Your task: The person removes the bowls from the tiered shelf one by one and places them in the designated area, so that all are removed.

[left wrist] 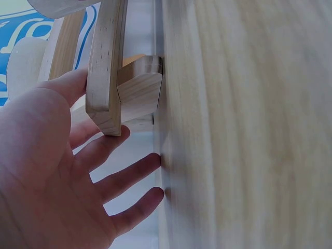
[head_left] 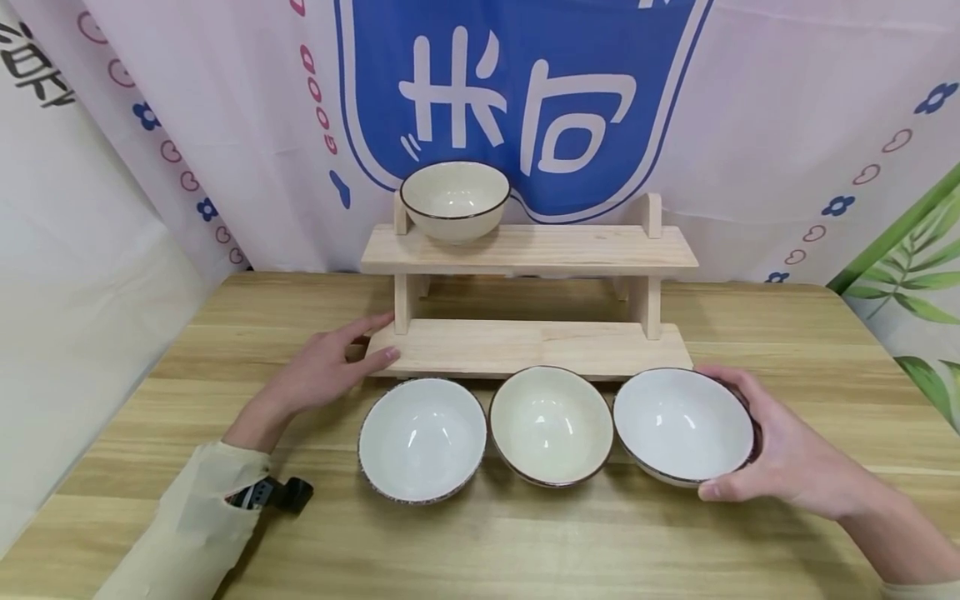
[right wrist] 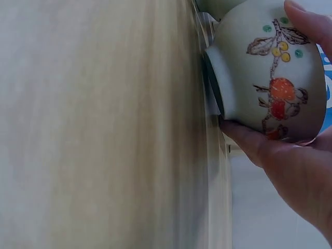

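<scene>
At the lower right of the frame, the right hand (head_left: 791,458) grasps the rightmost bowl (head_left: 684,425); whether its foot leaves the table (head_left: 360,550) is hard to judge. A sideways swing could knock the cream bowl (head_left: 551,425) just beside it, lower centre. At centre left, the left hand (head_left: 315,371), fingers spread, only touches the wooden rack (head_left: 480,346); a push could unsettle the upper bowl (head_left: 456,200).

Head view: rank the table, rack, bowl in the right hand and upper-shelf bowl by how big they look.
1. Table
2. Rack
3. Bowl in the right hand
4. Upper-shelf bowl
Nearness leaves real bowl sizes unsure.
</scene>
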The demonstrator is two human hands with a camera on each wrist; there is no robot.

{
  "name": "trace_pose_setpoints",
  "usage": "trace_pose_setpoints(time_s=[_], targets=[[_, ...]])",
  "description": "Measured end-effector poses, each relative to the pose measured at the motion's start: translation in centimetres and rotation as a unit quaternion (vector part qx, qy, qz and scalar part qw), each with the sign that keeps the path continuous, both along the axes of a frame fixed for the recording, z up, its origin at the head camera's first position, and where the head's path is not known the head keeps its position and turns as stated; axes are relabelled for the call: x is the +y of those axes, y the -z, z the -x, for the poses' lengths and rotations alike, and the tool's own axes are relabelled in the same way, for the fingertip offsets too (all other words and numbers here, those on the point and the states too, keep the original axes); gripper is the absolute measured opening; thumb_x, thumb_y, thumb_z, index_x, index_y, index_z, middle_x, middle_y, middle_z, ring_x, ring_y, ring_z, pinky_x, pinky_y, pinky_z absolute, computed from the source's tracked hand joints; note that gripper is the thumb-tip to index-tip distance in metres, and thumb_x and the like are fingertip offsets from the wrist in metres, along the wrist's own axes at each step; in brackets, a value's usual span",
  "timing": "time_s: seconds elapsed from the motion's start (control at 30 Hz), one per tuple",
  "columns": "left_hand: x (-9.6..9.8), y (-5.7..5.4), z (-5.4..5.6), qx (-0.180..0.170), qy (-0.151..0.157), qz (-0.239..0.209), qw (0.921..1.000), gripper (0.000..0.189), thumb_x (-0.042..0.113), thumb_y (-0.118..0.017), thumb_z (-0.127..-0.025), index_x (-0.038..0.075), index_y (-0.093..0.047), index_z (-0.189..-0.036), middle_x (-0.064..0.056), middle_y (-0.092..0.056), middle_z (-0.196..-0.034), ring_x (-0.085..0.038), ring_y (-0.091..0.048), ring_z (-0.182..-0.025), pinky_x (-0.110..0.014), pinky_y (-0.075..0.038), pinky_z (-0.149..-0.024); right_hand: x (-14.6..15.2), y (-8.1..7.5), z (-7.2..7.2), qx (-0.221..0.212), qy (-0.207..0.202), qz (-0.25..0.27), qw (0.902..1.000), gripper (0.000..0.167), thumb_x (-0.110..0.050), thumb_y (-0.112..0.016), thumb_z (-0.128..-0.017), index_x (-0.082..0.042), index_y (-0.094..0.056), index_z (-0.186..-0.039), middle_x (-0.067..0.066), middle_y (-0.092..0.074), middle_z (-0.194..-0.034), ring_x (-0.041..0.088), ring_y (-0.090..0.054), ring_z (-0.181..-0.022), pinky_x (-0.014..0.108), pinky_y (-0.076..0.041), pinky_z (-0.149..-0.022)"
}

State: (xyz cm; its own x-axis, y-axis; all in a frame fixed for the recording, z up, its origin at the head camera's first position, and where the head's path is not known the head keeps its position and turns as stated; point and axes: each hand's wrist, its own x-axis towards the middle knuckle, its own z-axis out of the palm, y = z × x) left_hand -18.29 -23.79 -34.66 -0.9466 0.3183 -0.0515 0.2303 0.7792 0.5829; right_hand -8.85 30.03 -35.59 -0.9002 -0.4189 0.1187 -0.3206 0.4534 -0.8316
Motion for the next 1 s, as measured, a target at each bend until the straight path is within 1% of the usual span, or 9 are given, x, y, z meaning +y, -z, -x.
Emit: trace_pose_setpoints(time_s=[0.2, 0.43, 0.57, 0.7, 0.8, 0.87, 0.93, 1.0], targets=[[0.0, -0.1, 0.0, -0.002, 0.000, -0.001, 1.0000, 0.074, 0.059, -0.055, -0.107, 0.022, -0.035, -0.168, -0.023, -0.047, -0.164, -0.046, -0.058, -0.140, -0.064, -0.051, -0.110, 0.3, 0.0, 0.1, -0.013, -0.004, -0.002, 0.9999, 0.117, 0.005, -0.095, -0.064, -0.018, -0.032, -0.160, 0.001, -0.049, -0.150, 0.002, -0.056, -0.127, 0.016, -0.054, -0.094], [0.1, -0.1, 0.0, -0.004, -0.002, 0.004, 1.0000, 0.075, 0.061, -0.054, -0.106, 0.023, -0.034, -0.168, -0.023, -0.045, -0.165, -0.046, -0.057, -0.141, -0.065, -0.050, -0.110, 0.7, 0.2, 0.1, -0.041, -0.034, 0.018, 0.9984, 0.119, 0.007, -0.093, -0.066, -0.016, -0.026, -0.162, -0.001, -0.052, -0.152, 0.003, -0.057, -0.128, 0.020, -0.058, -0.095], [0.2, -0.1, 0.0, -0.001, -0.002, 0.004, 1.0000, 0.075, 0.060, -0.055, -0.106, 0.022, -0.035, -0.168, -0.023, -0.045, -0.165, -0.046, -0.058, -0.141, -0.063, -0.052, -0.109, 0.6, 0.2, 0.1, -0.044, -0.038, 0.016, 0.9982, 0.119, 0.006, -0.094, -0.067, -0.017, -0.026, -0.162, -0.001, -0.051, -0.153, 0.002, -0.057, -0.129, 0.020, -0.058, -0.094], [0.2, -0.2, 0.0, 0.000, -0.001, 0.005, 1.0000, 0.075, 0.060, -0.054, -0.106, 0.022, -0.034, -0.168, -0.022, -0.044, -0.166, -0.046, -0.056, -0.142, -0.064, -0.050, -0.110, 0.5, 0.0, 0.1, -0.048, -0.044, 0.017, 0.9977, 0.118, 0.006, -0.093, -0.068, -0.018, -0.026, -0.162, 0.002, -0.050, -0.153, 0.003, -0.056, -0.129, 0.020, -0.058, -0.094], [0.2, -0.2, 0.0, -0.002, -0.002, 0.005, 1.0000, 0.075, 0.061, -0.054, -0.106, 0.023, -0.034, -0.168, -0.021, -0.043, -0.167, -0.046, -0.054, -0.144, -0.066, -0.048, -0.113, 0.6, -0.3, 0.0, -0.047, -0.037, -0.007, 0.9982, 0.116, 0.002, -0.094, -0.071, -0.020, -0.027, -0.163, 0.007, -0.050, -0.152, 0.001, -0.056, -0.129, 0.018, -0.056, -0.095], [0.2, -0.2, 0.0, -0.003, -0.002, 0.004, 1.0000, 0.075, 0.061, -0.054, -0.106, 0.023, -0.034, -0.168, -0.021, -0.043, -0.167, -0.047, -0.054, -0.145, -0.066, -0.048, -0.113, 0.8, -0.7, 0.1, -0.044, -0.027, -0.031, 0.9982, 0.114, -0.002, -0.095, -0.073, -0.021, -0.029, -0.164, 0.008, -0.050, -0.153, -0.002, -0.056, -0.129, 0.013, -0.053, -0.097], [0.2, -0.2, -0.1, -0.004, -0.003, 0.004, 1.0000, 0.075, 0.060, -0.054, -0.106, 0.022, -0.034, -0.168, -0.022, -0.043, -0.167, -0.047, -0.054, -0.144, -0.066, -0.048, -0.113, 1.0, -1.1, 0.3, -0.031, -0.016, -0.059, 0.9977, 0.111, -0.006, -0.095, -0.076, -0.021, -0.031, -0.164, 0.008, -0.051, -0.154, -0.007, -0.054, -0.129, 0.008, -0.048, -0.100], [0.1, -0.2, -0.1, -0.004, -0.003, 0.004, 1.0000, 0.075, 0.060, -0.054, -0.106, 0.022, -0.034, -0.168, -0.022, -0.044, -0.167, -0.047, -0.054, -0.144, -0.066, -0.048, -0.113, 1.2, -1.6, 0.6, -0.015, -0.005, -0.073, 0.9972, 0.107, -0.006, -0.094, -0.077, -0.019, -0.033, -0.164, 0.007, -0.054, -0.153, -0.010, -0.055, -0.128, 0.006, -0.045, -0.101]])
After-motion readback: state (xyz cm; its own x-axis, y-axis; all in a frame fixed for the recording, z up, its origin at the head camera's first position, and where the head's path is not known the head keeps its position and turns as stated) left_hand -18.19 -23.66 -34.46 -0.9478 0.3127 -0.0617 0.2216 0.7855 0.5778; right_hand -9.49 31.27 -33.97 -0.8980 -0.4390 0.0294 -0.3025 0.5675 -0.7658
